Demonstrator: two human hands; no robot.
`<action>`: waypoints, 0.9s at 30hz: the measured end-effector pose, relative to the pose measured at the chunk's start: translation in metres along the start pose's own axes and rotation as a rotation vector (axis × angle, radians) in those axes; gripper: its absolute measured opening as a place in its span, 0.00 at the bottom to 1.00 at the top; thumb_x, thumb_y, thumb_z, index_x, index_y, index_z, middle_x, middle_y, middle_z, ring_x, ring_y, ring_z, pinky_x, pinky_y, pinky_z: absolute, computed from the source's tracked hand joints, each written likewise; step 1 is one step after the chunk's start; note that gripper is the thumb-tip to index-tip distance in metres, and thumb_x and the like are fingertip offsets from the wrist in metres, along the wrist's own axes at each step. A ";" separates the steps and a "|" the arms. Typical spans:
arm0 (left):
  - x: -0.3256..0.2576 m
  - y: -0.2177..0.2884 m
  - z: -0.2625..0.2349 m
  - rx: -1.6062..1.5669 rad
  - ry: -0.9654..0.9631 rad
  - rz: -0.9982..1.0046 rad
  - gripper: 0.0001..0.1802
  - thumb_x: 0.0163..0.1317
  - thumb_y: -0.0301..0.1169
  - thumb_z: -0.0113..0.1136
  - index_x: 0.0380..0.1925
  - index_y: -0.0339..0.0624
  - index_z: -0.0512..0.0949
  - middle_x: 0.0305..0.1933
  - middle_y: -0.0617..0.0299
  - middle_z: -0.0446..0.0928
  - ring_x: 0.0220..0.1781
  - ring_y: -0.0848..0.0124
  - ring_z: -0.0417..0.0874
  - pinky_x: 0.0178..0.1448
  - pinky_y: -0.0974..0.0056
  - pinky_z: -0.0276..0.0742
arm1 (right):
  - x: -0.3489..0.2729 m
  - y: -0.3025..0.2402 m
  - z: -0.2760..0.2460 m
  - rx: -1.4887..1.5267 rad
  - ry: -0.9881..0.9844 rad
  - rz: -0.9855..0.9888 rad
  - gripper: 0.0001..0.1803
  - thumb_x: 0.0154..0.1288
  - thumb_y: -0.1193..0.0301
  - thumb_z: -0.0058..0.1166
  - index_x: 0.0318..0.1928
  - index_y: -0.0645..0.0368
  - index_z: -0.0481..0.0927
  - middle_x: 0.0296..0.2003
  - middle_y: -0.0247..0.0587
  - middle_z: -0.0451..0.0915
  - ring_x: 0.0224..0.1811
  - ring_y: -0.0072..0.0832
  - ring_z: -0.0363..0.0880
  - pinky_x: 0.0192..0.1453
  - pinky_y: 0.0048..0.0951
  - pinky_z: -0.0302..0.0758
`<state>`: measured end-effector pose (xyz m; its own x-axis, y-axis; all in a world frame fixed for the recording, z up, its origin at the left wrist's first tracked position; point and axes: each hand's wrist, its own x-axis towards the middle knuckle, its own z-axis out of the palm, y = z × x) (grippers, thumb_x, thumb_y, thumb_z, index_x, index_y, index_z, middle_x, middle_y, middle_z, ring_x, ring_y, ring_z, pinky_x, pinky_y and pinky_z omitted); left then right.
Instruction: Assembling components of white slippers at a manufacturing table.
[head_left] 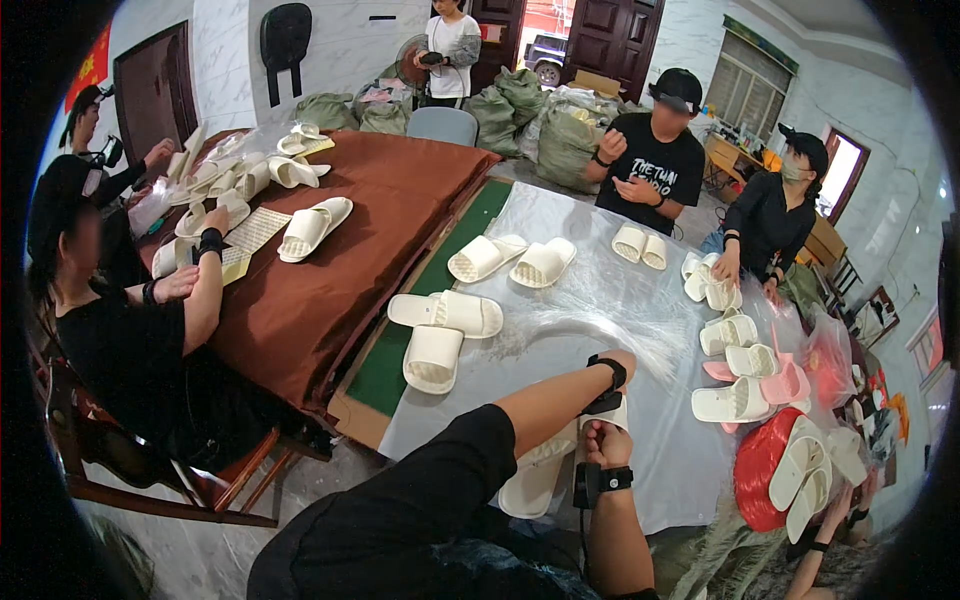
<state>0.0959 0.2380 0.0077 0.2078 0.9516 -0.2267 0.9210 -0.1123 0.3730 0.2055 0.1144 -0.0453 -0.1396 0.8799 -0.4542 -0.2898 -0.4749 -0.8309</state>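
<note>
At the near edge of the table, a cream slipper, partly hidden, lies between my hands. My right hand is closed, its curled fingers at the slipper's near end. Reaching across from the left, my left hand is by the slipper's far end; the wrist and a black band hide its fingers. Below my forearm another cream slipper hangs over the table edge. Just beyond my hands, a fan of thin clear strands is spread on the plastic-covered table.
Several cream slippers lie to the left, and a pair at the far side. Along the right edge are more slippers, a pink slipper and a red strand coil. Co-workers surround this table and the brown-covered table.
</note>
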 end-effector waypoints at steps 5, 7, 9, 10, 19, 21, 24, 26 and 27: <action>0.005 -0.016 0.001 -0.030 -0.002 0.029 0.13 0.43 0.32 0.70 0.27 0.36 0.83 0.35 0.50 0.83 0.39 0.58 0.85 0.42 0.57 0.81 | 0.007 0.009 -0.005 0.038 -0.043 -0.046 0.06 0.66 0.74 0.45 0.32 0.63 0.72 0.22 0.40 0.75 0.15 0.25 0.69 0.13 0.21 0.60; 0.005 -0.031 0.005 -0.127 0.174 0.027 0.11 0.37 0.31 0.71 0.20 0.35 0.83 0.24 0.48 0.81 0.30 0.58 0.84 0.36 0.57 0.78 | -0.009 0.003 0.004 0.102 -0.126 -0.079 0.08 0.67 0.72 0.49 0.39 0.66 0.72 0.26 0.42 0.78 0.20 0.27 0.76 0.16 0.20 0.66; -0.004 -0.039 0.009 -0.254 0.253 0.054 0.07 0.41 0.30 0.67 0.21 0.38 0.84 0.21 0.52 0.81 0.29 0.61 0.84 0.36 0.58 0.79 | -0.025 -0.004 0.000 0.096 -0.159 -0.095 0.09 0.67 0.71 0.50 0.40 0.67 0.72 0.26 0.42 0.78 0.20 0.28 0.76 0.17 0.21 0.66; -0.010 -0.043 0.005 -0.384 0.320 0.096 0.05 0.46 0.29 0.64 0.23 0.41 0.84 0.19 0.57 0.81 0.27 0.64 0.84 0.35 0.60 0.80 | -0.033 -0.009 -0.003 0.091 -0.176 -0.110 0.11 0.66 0.70 0.52 0.41 0.68 0.72 0.26 0.43 0.78 0.20 0.28 0.76 0.18 0.21 0.67; -0.093 -0.063 -0.004 -0.918 0.631 0.143 0.11 0.59 0.30 0.59 0.26 0.32 0.82 0.18 0.58 0.79 0.19 0.74 0.78 0.25 0.68 0.73 | -0.040 -0.081 0.006 -0.630 -0.096 -0.743 0.07 0.64 0.76 0.49 0.38 0.66 0.78 0.31 0.40 0.80 0.31 0.23 0.78 0.22 0.20 0.73; -0.097 -0.058 -0.002 -1.054 0.631 0.123 0.11 0.60 0.31 0.59 0.28 0.32 0.82 0.19 0.60 0.79 0.20 0.76 0.77 0.24 0.70 0.72 | -0.006 -0.082 0.022 -0.624 -0.163 -0.762 0.07 0.64 0.76 0.49 0.40 0.66 0.77 0.33 0.41 0.80 0.34 0.24 0.79 0.23 0.20 0.74; -0.108 -0.060 -0.002 -1.142 0.651 0.065 0.12 0.60 0.32 0.59 0.28 0.32 0.82 0.19 0.61 0.78 0.20 0.77 0.77 0.25 0.71 0.72 | 0.026 -0.079 0.054 -0.636 -0.333 -0.687 0.08 0.64 0.77 0.48 0.42 0.66 0.76 0.34 0.41 0.80 0.35 0.24 0.80 0.25 0.21 0.74; -0.112 -0.065 0.003 -1.156 0.680 0.074 0.12 0.61 0.32 0.59 0.29 0.32 0.81 0.20 0.62 0.78 0.21 0.77 0.76 0.25 0.71 0.71 | 0.030 -0.076 0.066 -0.650 -0.453 -0.591 0.09 0.64 0.77 0.48 0.43 0.66 0.76 0.33 0.40 0.81 0.34 0.24 0.80 0.26 0.22 0.74; -0.114 -0.069 0.006 -1.170 0.698 0.097 0.12 0.61 0.33 0.59 0.30 0.32 0.81 0.20 0.63 0.78 0.21 0.78 0.76 0.26 0.71 0.71 | 0.027 -0.074 0.072 -0.686 -0.458 -0.544 0.09 0.64 0.77 0.48 0.43 0.66 0.76 0.31 0.40 0.81 0.31 0.24 0.80 0.26 0.22 0.74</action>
<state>0.0104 0.1355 0.0024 -0.2742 0.9383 0.2107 0.0255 -0.2120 0.9769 0.1554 0.1744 0.0269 -0.5448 0.8334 0.0931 0.1685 0.2176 -0.9614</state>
